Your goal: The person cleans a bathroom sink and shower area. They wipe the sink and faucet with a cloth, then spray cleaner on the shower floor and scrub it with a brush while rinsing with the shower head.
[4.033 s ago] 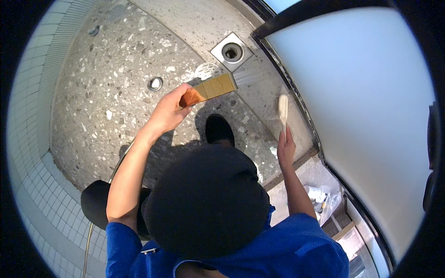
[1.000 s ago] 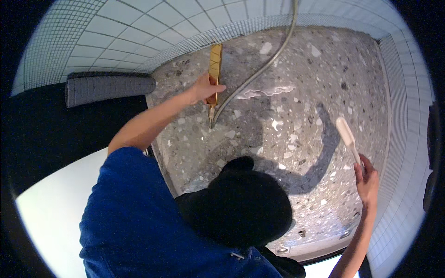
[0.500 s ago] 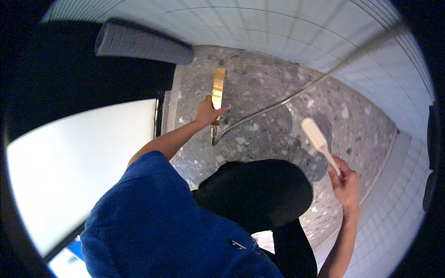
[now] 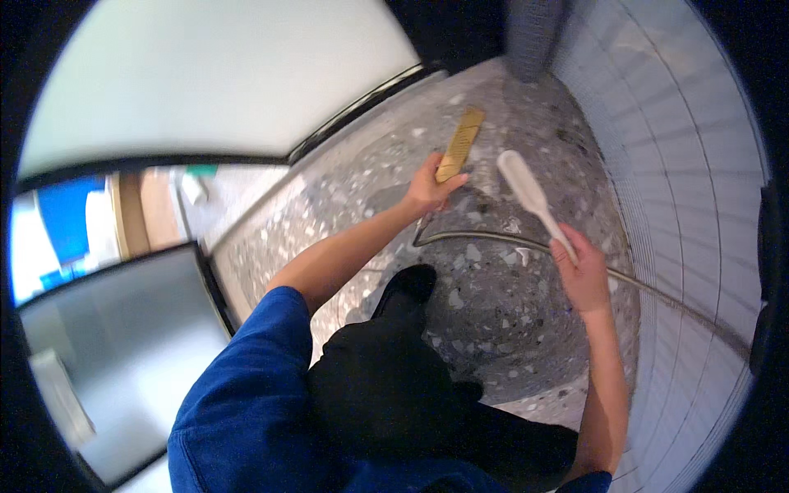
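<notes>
A flat, gold-coloured handheld shower head [image 4: 463, 141] points up and away from me, its lower end in the closed grip of my left hand [image 4: 431, 186]. From below that hand a metal shower hose [image 4: 493, 236] bends sharply and runs right. My right hand [image 4: 583, 273] grips the thin handle of a white, long-handled brush [image 4: 523, 182]. The brush's broad head is raised toward the shower head, with a gap between the two; its bristles are not visible. The hose passes behind my right hand.
Wet speckled terrazzo floor [image 4: 526, 329] lies beneath, with my black shoe [image 4: 415, 283] on it. A tiled wall [image 4: 666, 189] rises on the right. Frosted glass panels [image 4: 222, 74] stand at left, with an opening between them. A grey cylindrical object [image 4: 532, 37] is at the far end.
My view has turned left, bringing the opening between the glass panels into sight. The brush and shower head have come closer together. Both hands keep their hold.
</notes>
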### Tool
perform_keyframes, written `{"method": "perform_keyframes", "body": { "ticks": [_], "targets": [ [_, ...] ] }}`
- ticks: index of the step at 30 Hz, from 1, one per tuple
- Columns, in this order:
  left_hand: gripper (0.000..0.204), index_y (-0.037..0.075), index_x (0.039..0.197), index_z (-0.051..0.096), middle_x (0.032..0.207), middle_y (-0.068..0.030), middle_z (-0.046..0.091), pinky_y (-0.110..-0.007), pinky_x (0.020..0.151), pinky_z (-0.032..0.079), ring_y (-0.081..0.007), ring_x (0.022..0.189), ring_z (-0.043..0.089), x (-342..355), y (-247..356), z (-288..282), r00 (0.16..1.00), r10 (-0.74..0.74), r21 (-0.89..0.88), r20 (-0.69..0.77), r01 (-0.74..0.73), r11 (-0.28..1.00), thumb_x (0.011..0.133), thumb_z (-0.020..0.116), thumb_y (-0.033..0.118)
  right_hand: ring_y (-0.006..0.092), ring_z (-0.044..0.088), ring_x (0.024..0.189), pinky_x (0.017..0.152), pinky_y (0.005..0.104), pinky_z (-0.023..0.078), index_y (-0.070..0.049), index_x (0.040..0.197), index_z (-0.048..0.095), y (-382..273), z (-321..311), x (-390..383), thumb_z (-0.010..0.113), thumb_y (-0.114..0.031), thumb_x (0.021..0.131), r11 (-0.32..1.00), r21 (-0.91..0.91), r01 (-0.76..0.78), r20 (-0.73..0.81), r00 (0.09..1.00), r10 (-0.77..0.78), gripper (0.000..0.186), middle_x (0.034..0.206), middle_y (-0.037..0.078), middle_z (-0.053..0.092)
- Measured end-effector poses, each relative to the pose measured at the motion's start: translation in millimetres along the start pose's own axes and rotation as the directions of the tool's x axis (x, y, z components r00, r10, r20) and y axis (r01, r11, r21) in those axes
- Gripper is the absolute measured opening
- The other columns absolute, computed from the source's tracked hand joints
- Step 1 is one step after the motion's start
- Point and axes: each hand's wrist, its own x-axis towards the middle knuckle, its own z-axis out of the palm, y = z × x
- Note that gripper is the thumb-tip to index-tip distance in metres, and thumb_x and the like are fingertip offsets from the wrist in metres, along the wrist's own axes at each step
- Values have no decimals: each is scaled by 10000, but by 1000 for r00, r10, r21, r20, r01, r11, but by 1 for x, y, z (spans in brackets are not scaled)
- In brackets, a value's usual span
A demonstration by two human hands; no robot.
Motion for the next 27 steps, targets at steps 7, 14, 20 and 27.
{"method": "perform_keyframes", "body": {
  "ticks": [7, 14, 20, 27],
  "targets": [
    [440, 29, 1263, 382, 913, -150, 605, -371, 645, 510, -212, 741, 609, -68, 5, 2, 988, 99, -155, -115, -116, 981, 890, 575, 159, 46, 402, 576, 500, 216, 326, -34, 1161, 511, -61, 56, 11, 474, -220, 967, 952, 303, -35, 221, 975, -35, 271, 660, -39, 443],
    [369, -38, 1224, 402, 1020, -232, 599, -383, 796, 478, -293, 930, 596, -187, 28, -27, 930, 215, -116, -297, -258, 959, 882, 472, 82, 51, 411, 566, 492, 220, 342, -44, 948, 469, -118, 154, -24, 475, -212, 972, 908, 361, 214, 323, 884, -337, 170, 681, -16, 469],
    [323, 12, 1146, 447, 757, -86, 557, -294, 494, 433, -142, 599, 554, -316, 9, -81, 939, 164, -570, -302, -316, 758, 828, 401, -25, 56, 430, 504, 433, 212, 354, -55, 924, 457, -172, 215, -102, 454, -219, 980, 869, 452, 202, 524, 728, -442, 174, 660, 1, 484],
    [382, 85, 1040, 508, 791, -40, 540, -256, 613, 402, -130, 697, 514, -397, -67, -81, 945, 27, -856, -326, -307, 417, 936, 447, 448, 102, 514, 587, 508, 247, 410, -39, 901, 468, -181, 267, -147, 494, -221, 968, 904, 170, 393, 801, 479, -359, 196, 744, 51, 558]
  ]
}}
